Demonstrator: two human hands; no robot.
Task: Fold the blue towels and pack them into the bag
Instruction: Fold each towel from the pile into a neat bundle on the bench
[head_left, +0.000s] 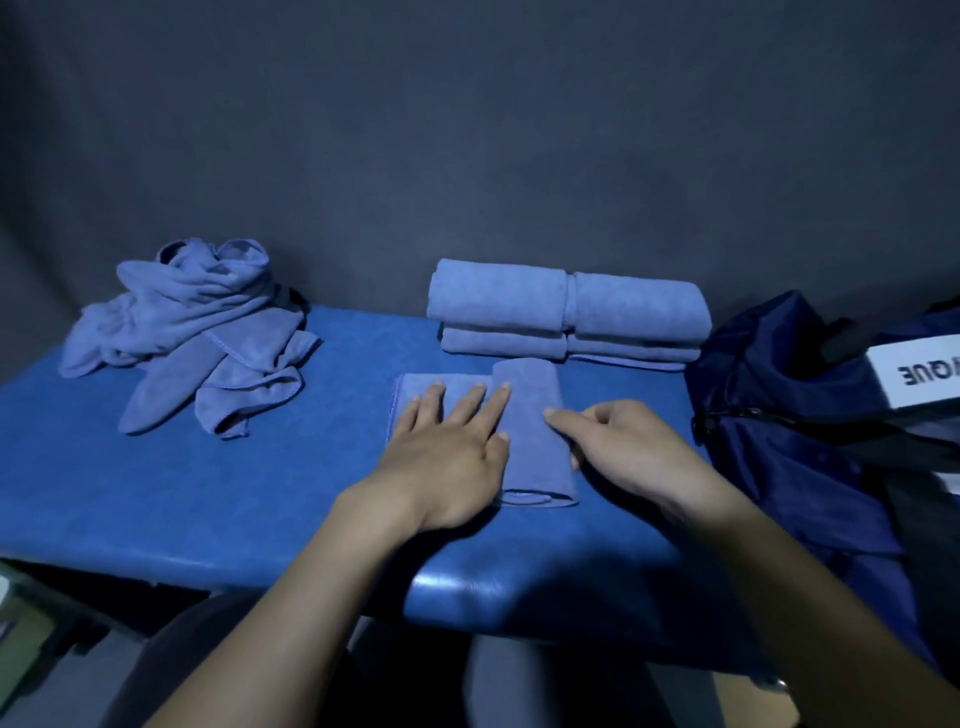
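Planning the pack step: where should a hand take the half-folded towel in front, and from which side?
Grip the half-folded towel at its doubled right-hand strip, coming from the right, bag side: that strip is thickest, its right edge is exposed, and the left hand lies flat on the thin left layer.

"ƎUƆ" upside down — bag label (914, 375)

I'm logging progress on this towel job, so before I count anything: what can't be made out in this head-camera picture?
- Bag: cut off by the right edge; its inside is hidden by its own folds.
- Label: lettering cropped at the edge.
- Folded stack: the towel count is unclear, since the layers merge.
- Crumpled pile: tangled, so its count is unclear too.
- Towel being folded: partly covered by the left hand and right hand.
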